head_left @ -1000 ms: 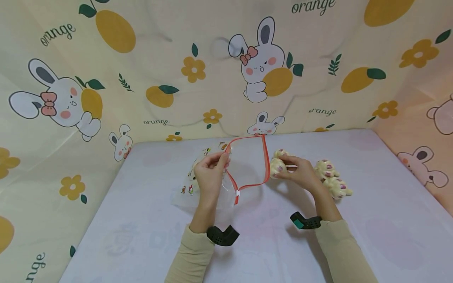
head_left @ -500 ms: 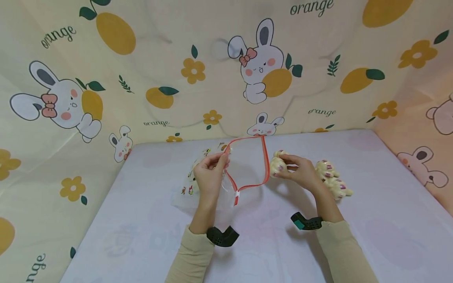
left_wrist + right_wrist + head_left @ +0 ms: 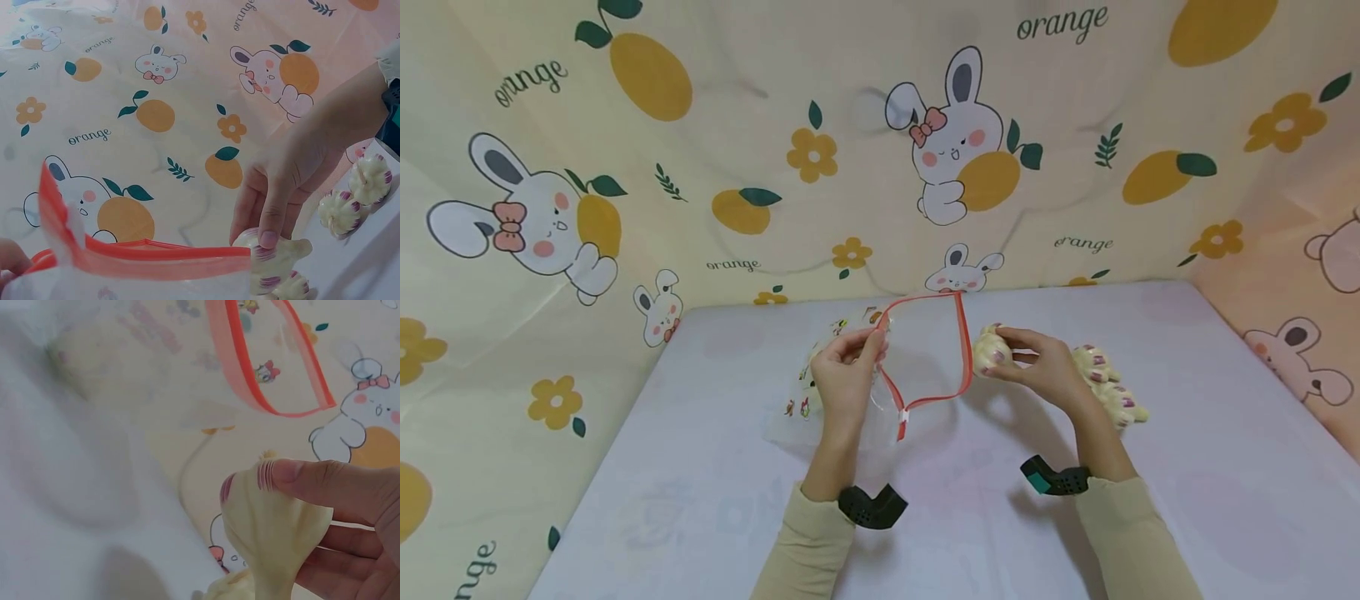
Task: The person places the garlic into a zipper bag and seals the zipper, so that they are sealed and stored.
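My left hand [image 3: 844,379] pinches the rim of a clear zip bag [image 3: 891,412] with a red zip edge and small cartoon prints. The bag's mouth stands wide and faces right. My right hand [image 3: 1048,371] holds a cream garlic bulb [image 3: 991,352] with purple streaks just right of that mouth, outside the bag. In the right wrist view, thumb and fingers grip the garlic bulb [image 3: 275,519] with its stem down. A further garlic bulb [image 3: 294,287] shows partly below the held one. Something pale and blurred shows through the bag's plastic.
Two more garlic bulbs [image 3: 370,178] [image 3: 339,212] lie close together on the white table [image 3: 1210,467], to the right, partly behind my right forearm. A cloth [image 3: 850,200] printed with rabbits and oranges hangs behind and beside the table. Each wrist wears a black camera band.
My right hand has shifted very slightly to the right, and the held garlic bulb now covers more of the one behind it. The left hand keeps its grip on the bag. The head view tilts slightly.
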